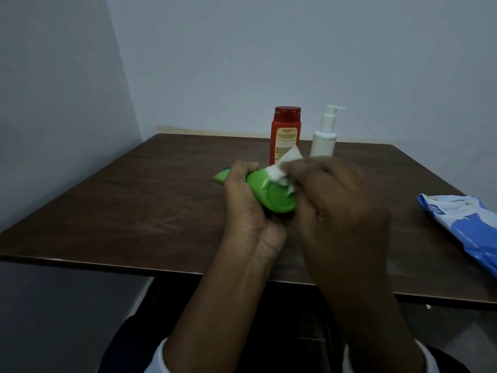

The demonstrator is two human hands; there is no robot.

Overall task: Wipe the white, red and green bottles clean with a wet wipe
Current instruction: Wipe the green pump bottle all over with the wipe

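Head-cam view, looking down at a dark brown wooden surface point(134, 200) set in the corner of a pale wall point(242, 63).

Centre-left: left hand point(242, 200), forearm coming up from the bottom edge, palm turned inward. Its grip is closed round the green bottle point(271, 193), fingers and thumb wrapped over the body. The bottle is held above the surface, tilted, w/ its round flat end facing the camera and down to the right. It is opaque, so contents can't be seen.

A white wet wipe point(279, 170), bunched up, lies against the upper side of the green bottle, one corner sticking up.

Behind it, near the far edge of the surface, a red bottle point(285, 130) stands upright w/ a red flip cap and a yellow label. Just beside it to the right stands a white pump bottle point(325, 133), nozzle pointing right. Both opaque, both untouched.

Centre-right: right hand point(341, 200), back of hand to the camera, motion-blurred. Its grip is closed on the wet wipe at the fingertips, pressing it to the green bottle.

Far right: a blue-and-white wipes pack point(462, 227) lies flat on the surface, partly out of frame. Can't tell whether it is open or what's inside.
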